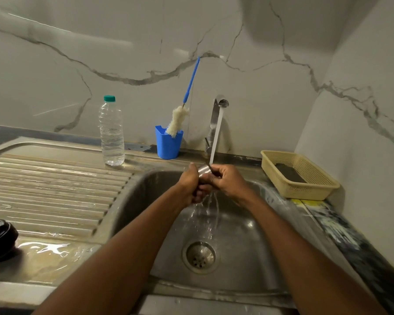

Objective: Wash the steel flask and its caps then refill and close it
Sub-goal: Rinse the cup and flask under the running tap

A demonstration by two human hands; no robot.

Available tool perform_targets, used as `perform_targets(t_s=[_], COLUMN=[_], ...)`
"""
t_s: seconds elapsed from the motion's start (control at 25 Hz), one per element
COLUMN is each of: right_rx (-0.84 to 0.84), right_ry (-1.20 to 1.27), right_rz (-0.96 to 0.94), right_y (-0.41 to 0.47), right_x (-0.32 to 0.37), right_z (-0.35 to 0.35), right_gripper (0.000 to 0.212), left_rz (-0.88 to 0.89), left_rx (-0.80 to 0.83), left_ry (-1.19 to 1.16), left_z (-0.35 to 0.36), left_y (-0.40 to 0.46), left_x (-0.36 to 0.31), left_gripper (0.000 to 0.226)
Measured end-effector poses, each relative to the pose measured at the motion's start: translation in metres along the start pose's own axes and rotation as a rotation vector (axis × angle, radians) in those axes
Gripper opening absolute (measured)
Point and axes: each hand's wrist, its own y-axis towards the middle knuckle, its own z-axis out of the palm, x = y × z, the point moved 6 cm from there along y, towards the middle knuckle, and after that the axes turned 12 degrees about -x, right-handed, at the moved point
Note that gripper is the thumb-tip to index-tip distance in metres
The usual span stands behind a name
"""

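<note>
Steel sink [132,201]: hands [208,181] grip shiny cap [204,170].

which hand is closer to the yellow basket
Right. The right hand is under the tap stream, just left of the yellow basket; the left hand sits farther left, beyond the right one.

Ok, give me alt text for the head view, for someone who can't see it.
Both hands, left hand and right hand, hold a steel flask under the running tap over the sink. A water bottle and a bottle brush in a blue cup stand behind.
</note>
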Motion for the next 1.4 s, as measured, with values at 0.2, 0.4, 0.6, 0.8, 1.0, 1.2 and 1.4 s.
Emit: perform_targets(t_s=[0.2, 0.4, 0.6, 0.8, 1.0, 1.2, 1.4], right_rx=[-0.235, -0.007, 0.021, -0.170, -0.138, -0.192, -0.232], right_ry=[0.089, 0.142, -0.168, -0.263, -0.273, -0.436, -0.353], right_rz=[0.178, 0.112, -0.064, 0.098, 0.089, 0.095, 0.074], right_y=[0.004, 0.002, -0.001, 0.002, 0.001, 0.001, -0.003], right_x=[-0.005, -0.006, 0.003, 0.010, 0.015, 0.010, 0.007], right_z=[-0.012, -0.006, -0.011, -0.025, -0.021, -0.005, -0.020], right_gripper=[0.024, 0.026, 0.018, 0.087, 0.107, 0.107, 0.082], left_rz=[0.533, 0.268, -0.139, 0.115, 0.246, 0.318, 0.336], left_rx=[-0.144, -0.135, 0.063, 0.210, 0.103, 0.079, -0.003], left_ry=[0.115, 0.115, -0.155, -0.176, -0.211, -0.058, -0.086], left_z=[0.018, 0.010, 0.007, 0.018, -0.002, 0.006, -0.007], left_y=[-0.002, 0.001, -0.004, -0.017, -0.012, -0.011, -0.011], left_x=[-0.016, -0.013, 0.003, -0.007, -0.018, -0.010, -0.017], left_gripper=[0.050, 0.053, 0.065, 0.041, 0.045, 0.045, 0.040])
